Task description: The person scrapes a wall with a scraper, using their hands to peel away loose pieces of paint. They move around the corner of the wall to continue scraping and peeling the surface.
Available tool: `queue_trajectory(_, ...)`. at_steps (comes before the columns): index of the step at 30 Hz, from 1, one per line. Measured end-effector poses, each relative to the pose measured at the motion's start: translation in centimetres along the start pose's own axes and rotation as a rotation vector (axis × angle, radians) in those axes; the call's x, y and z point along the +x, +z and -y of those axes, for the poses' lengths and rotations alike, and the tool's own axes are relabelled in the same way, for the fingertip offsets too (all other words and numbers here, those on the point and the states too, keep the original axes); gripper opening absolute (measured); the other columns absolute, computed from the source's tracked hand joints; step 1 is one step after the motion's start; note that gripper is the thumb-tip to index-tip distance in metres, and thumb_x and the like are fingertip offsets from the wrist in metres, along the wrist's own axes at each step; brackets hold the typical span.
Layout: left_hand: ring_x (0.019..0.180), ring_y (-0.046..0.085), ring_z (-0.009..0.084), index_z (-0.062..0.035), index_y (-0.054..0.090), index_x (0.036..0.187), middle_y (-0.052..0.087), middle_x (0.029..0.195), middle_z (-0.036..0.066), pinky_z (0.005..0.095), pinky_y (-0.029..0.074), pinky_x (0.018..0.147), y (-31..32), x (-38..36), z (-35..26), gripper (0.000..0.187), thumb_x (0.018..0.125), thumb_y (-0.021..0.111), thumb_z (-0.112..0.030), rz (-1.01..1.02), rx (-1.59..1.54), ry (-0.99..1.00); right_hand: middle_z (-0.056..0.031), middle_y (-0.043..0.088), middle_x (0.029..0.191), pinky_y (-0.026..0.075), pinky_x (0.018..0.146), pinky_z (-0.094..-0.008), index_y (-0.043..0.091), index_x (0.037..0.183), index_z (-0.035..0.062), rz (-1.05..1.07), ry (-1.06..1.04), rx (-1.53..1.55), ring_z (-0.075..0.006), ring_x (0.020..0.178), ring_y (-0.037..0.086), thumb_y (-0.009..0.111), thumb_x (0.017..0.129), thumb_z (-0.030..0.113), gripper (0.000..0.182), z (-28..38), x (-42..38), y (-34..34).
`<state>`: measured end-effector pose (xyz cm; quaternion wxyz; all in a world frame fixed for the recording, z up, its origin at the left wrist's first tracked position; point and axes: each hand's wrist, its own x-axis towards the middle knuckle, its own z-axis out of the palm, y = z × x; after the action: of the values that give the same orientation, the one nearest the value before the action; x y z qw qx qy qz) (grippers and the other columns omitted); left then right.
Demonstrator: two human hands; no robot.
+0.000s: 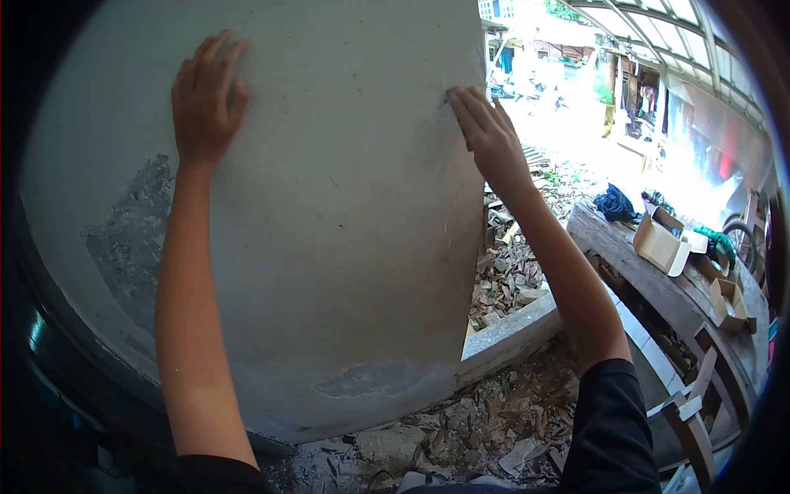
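Note:
A tall grey plastered wall (346,247) fills the middle and left of the head view. High on its left side is my left hand (206,103), open, its fingers spread and pointing up at the surface. My right hand (490,136) is by the wall's right edge, fingers stretched out and lying close together against the plaster. Small dark spots show by its fingertips and under its palm; whether anything thin lies beneath it is hidden. Rough patches of bare plaster (136,239) mark the wall at the lower left, beside my left forearm.
Rubble (510,263) lies behind a low concrete ledge (518,325) at the right. A long wooden table (609,235) holds opened cardboard boxes (661,244) and a dark cloth (615,202). Debris and dry leaves (494,412) cover the ground near my feet.

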<state>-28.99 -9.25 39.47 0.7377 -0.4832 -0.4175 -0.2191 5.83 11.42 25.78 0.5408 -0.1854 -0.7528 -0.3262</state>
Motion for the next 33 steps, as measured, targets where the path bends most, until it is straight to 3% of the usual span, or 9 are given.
queue_trajectory(5, 0.146, 0.040, 0.0247, -0.0249, 0.047, 0.149, 0.045, 0.155, 0.000, 0.0503, 0.034, 0.117, 0.2, -0.4, 0.1, 0.046, 0.105, 0.044, -0.036, -0.062, 0.013, -0.104, -0.0114, 0.055, 0.142, 0.042, 0.112, -0.0509, 0.054, 0.139, 0.0002, -0.121, -0.023, 0.061, -0.0318, 0.136, 0.049, 0.067, 0.084, 0.001, 0.057, 0.4, 1.8, 0.0)
queue_trajectory(14, 0.146, 0.040, 0.0251, -0.0273, 0.047, 0.149, 0.046, 0.155, 0.000, 0.0506, 0.032, 0.120, -0.1, -0.9, 0.1, 0.044, 0.106, 0.043, -0.036, -0.062, -0.053, -0.152, -0.0123, 0.054, 0.143, 0.044, 0.114, -0.0458, 0.053, 0.139, -0.0008, -0.039, -0.045, 0.025, -0.0326, 0.139, 0.047, 0.066, 0.085, 0.001, 0.056, 0.2, 0.1, -0.5)
queue_trajectory(18, 0.144, 0.043, 0.0258, -0.0256, 0.050, 0.147, 0.048, 0.153, 0.001, 0.0490, 0.036, 0.117, -0.4, -0.8, 0.1, 0.043, 0.105, 0.044, -0.034, -0.046, 0.023, -0.162, -0.0118, 0.053, 0.144, 0.044, 0.114, -0.0463, 0.052, 0.141, 0.0000, -0.126, -0.037, 0.090, -0.0332, 0.139, 0.046, 0.065, 0.084, -0.003, 0.059, 0.1, 3.7, 0.5)
queue_trajectory(24, 0.142, 0.046, 0.0269, -0.0250, 0.051, 0.146, 0.050, 0.152, 0.001, 0.0473, 0.037, 0.116, 0.1, -1.2, 0.0, 0.043, 0.104, 0.045, -0.032, -0.061, -0.012, -0.156, -0.0134, 0.052, 0.145, 0.042, 0.115, -0.0500, 0.052, 0.140, -0.0006, -0.055, -0.055, 0.115, -0.0340, 0.140, 0.046, 0.064, 0.084, -0.003, 0.057, 0.2, -0.8, 0.6)
queue_trajectory(27, 0.142, 0.046, 0.0271, -0.0253, 0.051, 0.146, 0.050, 0.151, 0.001, 0.0479, 0.037, 0.116, 0.0, -0.8, 0.3, 0.044, 0.103, 0.045, -0.031, -0.070, -0.001, -0.162, -0.0134, 0.051, 0.147, 0.041, 0.116, -0.0518, 0.052, 0.142, 0.0001, -0.132, -0.063, 0.135, -0.0340, 0.142, 0.045, 0.065, 0.083, -0.003, 0.060, 0.2, 2.0, 0.9)
queue_trajectory(33, 0.144, 0.043, 0.0264, -0.0260, 0.050, 0.146, 0.048, 0.154, 0.000, 0.0490, 0.037, 0.116, -0.5, -0.7, -0.4, 0.045, 0.102, 0.046, -0.028, -0.033, 0.003, -0.188, -0.0151, 0.051, 0.148, 0.040, 0.117, -0.0516, 0.053, 0.140, -0.0009, -0.045, -0.055, 0.116, -0.0335, 0.142, 0.045, 0.063, 0.086, -0.001, 0.055, 0.1, 0.8, 0.5)
